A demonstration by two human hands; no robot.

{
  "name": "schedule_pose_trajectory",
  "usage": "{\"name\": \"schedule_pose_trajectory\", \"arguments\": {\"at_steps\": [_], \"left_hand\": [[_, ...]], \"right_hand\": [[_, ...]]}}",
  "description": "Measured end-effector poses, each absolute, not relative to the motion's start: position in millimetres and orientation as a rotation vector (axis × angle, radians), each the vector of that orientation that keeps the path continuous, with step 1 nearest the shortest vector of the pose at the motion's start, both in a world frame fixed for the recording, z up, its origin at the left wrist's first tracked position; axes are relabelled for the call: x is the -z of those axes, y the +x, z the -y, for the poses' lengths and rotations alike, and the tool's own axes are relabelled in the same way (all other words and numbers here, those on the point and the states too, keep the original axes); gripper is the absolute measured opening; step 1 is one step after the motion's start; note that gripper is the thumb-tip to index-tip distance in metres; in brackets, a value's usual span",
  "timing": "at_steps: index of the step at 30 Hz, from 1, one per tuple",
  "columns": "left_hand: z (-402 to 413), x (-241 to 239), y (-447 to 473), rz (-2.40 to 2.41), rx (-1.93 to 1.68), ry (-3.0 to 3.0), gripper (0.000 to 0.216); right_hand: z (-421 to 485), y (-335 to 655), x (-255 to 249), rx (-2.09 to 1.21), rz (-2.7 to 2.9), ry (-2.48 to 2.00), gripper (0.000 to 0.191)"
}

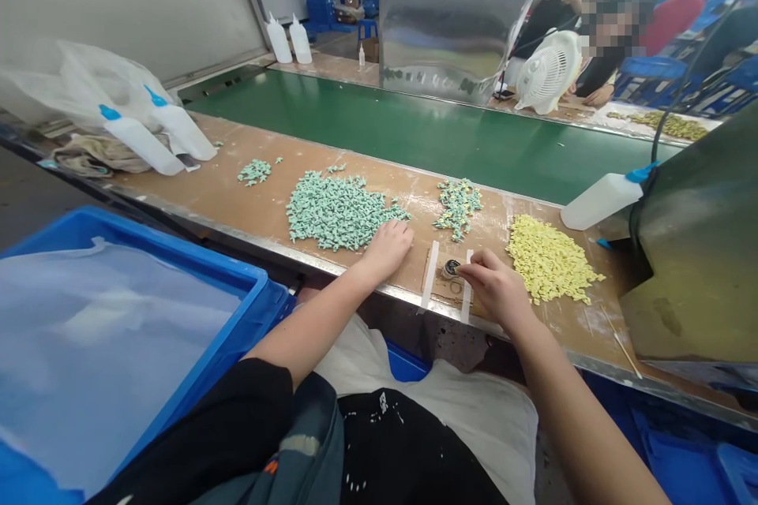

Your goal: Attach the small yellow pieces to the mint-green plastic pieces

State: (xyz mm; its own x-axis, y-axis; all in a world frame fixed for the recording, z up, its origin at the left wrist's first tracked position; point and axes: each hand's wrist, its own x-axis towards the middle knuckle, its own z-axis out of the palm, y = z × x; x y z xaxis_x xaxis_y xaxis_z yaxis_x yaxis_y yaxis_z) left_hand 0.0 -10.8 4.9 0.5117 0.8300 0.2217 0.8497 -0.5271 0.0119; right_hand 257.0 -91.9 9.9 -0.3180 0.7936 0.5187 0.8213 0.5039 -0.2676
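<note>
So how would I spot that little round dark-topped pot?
Find the long flat green belt, then the brown worktop along its near edge. There, between two white tape strips by the person's right hand, sits the small round pot. Its dark top sets it apart from the mint-green pile and bright yellow pile either side.

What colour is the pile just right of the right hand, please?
The pile is yellow, best seen in the head view.

A white fan (548, 72) stands beyond a green belt (384, 122).
</note>
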Motion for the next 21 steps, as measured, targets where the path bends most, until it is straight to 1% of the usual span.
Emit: {"name": "schedule_pose_trajectory", "arguments": {"at_steps": [3,8,11,13,18,21], "left_hand": [[15.4,-0.9,-3.4,1.483,0.375,-2.666,0.022],[22.1,-1.4,-24.0,1.464,0.605,-2.729,0.028],[21.1,-8.4,-39.6,1.472,0.674,-2.776,0.025],[19.6,-13.4,-44.7,1.483,0.621,-2.812,0.022],[17.3,-17.7,-34.6,1.515,0.290,-2.833,0.016],[16.2,-19.0,-23.8,1.547,0.166,-2.785,0.013]], "right_hand": [[95.5,255.6,-5.4,-0.115,1.986,-1.287,0.025],[104.7,246.9,14.1,-0.420,1.501,-1.284,0.022],[105.9,243.2,23.6,-0.520,1.295,-1.243,0.022],[105.6,242.9,26.0,-0.561,1.231,-1.208,0.020],[107.3,244.0,24.3,-0.653,1.200,-1.178,0.019],[108.3,244.1,23.7,-0.682,1.202,-1.177,0.019]]}}
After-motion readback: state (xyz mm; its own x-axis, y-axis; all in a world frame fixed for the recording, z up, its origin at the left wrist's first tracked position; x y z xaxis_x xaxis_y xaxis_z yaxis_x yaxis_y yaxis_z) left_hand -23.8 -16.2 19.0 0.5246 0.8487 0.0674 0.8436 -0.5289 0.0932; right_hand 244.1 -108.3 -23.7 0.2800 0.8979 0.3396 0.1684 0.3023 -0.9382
